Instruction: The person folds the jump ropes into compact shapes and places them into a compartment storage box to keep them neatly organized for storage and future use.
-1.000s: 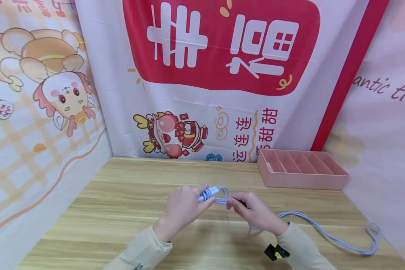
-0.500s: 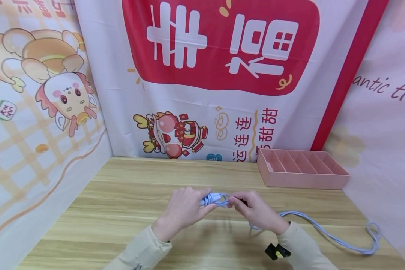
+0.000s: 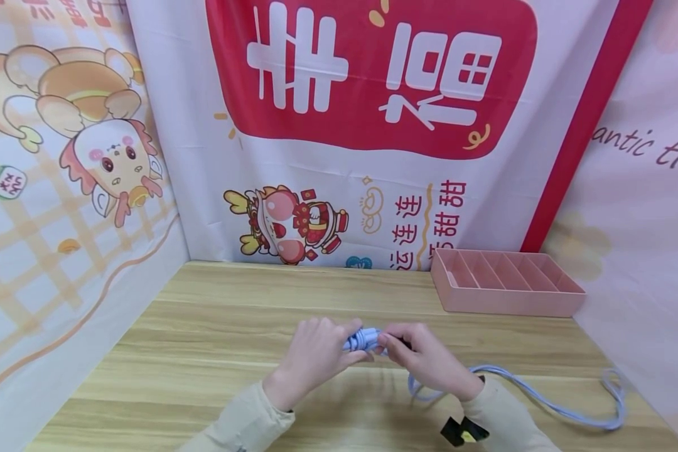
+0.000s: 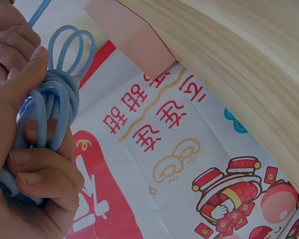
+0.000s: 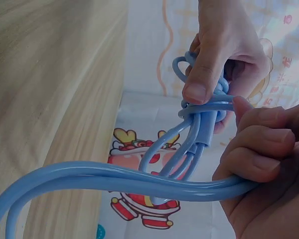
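Observation:
A light-blue jump rope (image 3: 364, 339) is bundled between my two hands above the table. My left hand (image 3: 315, 353) grips the bundle, with several turns of doubled cord wrapped round it, as the coils (image 4: 60, 99) in the left wrist view show. A tube-shaped handle end (image 5: 205, 130) pokes out of the wraps, cord leaving its tip. My right hand (image 3: 426, 356) pinches the doubled cord close against the bundle. Its curled lower fingers (image 5: 261, 164) also hold the cord's trailing length. Much of the handle part is hidden inside the left palm.
The rope's free tail (image 3: 554, 405) runs across the wooden table (image 3: 231, 307) and ends in a loop near the right edge. At the back right stands a pink box (image 3: 508, 301) with several narrow compartments. Printed cloths (image 3: 203, 157) hang around the table.
My hands have come closer together and slightly lower, and the cord loop between them has been drawn in against the bundle. The tail on the table has shifted a little left.

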`<state>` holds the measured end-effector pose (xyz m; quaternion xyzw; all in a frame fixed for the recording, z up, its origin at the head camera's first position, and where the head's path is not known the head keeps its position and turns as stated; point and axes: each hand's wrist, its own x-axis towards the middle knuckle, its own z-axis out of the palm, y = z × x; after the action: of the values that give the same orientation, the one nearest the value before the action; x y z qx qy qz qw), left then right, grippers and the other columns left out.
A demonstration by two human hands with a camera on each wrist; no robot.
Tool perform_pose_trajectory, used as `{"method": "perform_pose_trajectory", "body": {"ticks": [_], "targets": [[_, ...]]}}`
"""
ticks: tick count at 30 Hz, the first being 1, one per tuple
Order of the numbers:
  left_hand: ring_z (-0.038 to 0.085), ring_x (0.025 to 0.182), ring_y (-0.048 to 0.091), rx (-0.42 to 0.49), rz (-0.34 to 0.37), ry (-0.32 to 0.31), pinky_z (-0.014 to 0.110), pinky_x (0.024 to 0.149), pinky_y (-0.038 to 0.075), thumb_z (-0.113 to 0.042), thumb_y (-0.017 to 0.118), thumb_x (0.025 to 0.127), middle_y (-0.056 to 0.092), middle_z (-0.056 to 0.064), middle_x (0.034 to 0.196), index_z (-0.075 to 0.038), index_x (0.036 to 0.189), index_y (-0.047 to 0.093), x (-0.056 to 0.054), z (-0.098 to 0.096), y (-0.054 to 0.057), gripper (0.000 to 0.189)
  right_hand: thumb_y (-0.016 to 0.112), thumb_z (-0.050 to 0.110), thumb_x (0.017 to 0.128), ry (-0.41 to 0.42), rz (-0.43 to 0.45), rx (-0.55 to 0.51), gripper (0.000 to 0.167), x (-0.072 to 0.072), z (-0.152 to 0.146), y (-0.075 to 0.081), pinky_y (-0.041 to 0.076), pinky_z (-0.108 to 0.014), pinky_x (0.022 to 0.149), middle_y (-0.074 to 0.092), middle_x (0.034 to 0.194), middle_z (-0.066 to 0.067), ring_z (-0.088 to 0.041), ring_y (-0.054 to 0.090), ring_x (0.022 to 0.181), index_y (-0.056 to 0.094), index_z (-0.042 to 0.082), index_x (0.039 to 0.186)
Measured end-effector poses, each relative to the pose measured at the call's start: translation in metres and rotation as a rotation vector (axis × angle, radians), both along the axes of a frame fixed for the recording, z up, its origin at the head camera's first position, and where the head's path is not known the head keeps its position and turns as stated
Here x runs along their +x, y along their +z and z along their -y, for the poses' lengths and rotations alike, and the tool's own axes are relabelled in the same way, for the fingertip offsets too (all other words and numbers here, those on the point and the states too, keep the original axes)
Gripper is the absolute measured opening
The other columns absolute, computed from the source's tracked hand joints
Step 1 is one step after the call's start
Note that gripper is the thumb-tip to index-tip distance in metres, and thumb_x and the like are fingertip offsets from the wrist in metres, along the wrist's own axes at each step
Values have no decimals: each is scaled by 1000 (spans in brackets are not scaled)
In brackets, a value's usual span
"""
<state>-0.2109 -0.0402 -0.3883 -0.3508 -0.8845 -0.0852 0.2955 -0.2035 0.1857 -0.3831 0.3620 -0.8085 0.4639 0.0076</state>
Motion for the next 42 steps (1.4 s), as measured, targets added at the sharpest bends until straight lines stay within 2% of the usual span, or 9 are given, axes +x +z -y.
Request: {"method": "perform_pose_trajectory", "body": {"ticks": [8, 14, 17, 21, 26, 32, 36, 39, 42], "targets": [[4, 43, 26, -28, -35, 19, 22, 38, 17, -65, 72, 76, 33, -13, 52, -23, 81, 67, 0, -2, -2, 43, 53, 19, 104, 32, 25, -2, 26, -1, -1, 0, 32, -18, 46, 44, 60, 11, -1, 38, 50, 69, 8, 88], [4, 42, 22, -104, -92, 30, 22, 37, 14, -59, 70, 83, 29, -14, 50, -24, 72, 60, 0, -2, -2, 37, 55, 20, 103, 20, 21, 31, 23, -4, -2, 0, 32, -18, 45, 47, 60, 11, -1, 39, 50, 71, 10, 90], [4, 42, 21, -131, -105, 30, 22, 38, 13, -56, 68, 84, 28, -14, 50, -25, 70, 56, 0, -2, -1, 37, 62, 21, 99, -1, 15, 48, 17, -4, -3, 0, 36, -19, 46, 53, 63, 9, -2, 43, 52, 72, 12, 90], [5, 42, 23, -165, -93, 17, 23, 38, 14, -56, 69, 83, 28, -14, 50, -26, 69, 53, 0, -1, 0, 37, 74, 17, 90, -6, -54, 82, 4, -6, -3, -1, 45, -23, 50, 62, 74, 8, -5, 50, 59, 72, 14, 90], [5, 41, 25, -217, -50, -6, 23, 38, 16, -58, 69, 83, 30, -13, 50, -25, 70, 58, -2, 2, 3, 36, 78, 4, 84, -19, -178, 101, 15, -8, -3, -4, 51, -25, 55, 64, 82, 9, -6, 55, 66, 71, 14, 92], [5, 41, 27, -237, -17, 1, 22, 37, 17, -59, 68, 83, 32, -12, 50, -24, 78, 66, -1, 5, 6, 36, 80, 2, 81, 14, -370, 7, 19, -10, -3, -5, 51, -26, 58, 65, 87, 5, -10, 58, 71, 74, 12, 95], [4, 41, 26, -235, -15, -10, 22, 37, 17, -58, 68, 83, 31, -13, 50, -24, 74, 62, -1, 5, 7, 36, 81, 1, 79, 55, -490, -41, 14, -11, -3, -5, 51, -23, 60, 62, 88, 1, -11, 59, 73, 77, 7, 92], [3, 42, 23, -234, -15, -21, 21, 38, 16, -57, 68, 83, 30, -14, 49, -25, 71, 57, -1, 4, 6, 36, 79, 3, 82, 64, -513, -10, 9, -11, -4, -5, 48, -18, 58, 61, 87, 2, -7, 56, 71, 77, 7, 91], [1, 42, 21, -222, -5, -50, 20, 38, 16, -54, 69, 82, 29, -15, 49, -26, 70, 56, -1, 5, 6, 33, 75, 8, 87, 67, -464, 42, 6, -10, -5, -4, 46, -16, 55, 60, 85, 6, -4, 53, 67, 76, 10, 92]]}}
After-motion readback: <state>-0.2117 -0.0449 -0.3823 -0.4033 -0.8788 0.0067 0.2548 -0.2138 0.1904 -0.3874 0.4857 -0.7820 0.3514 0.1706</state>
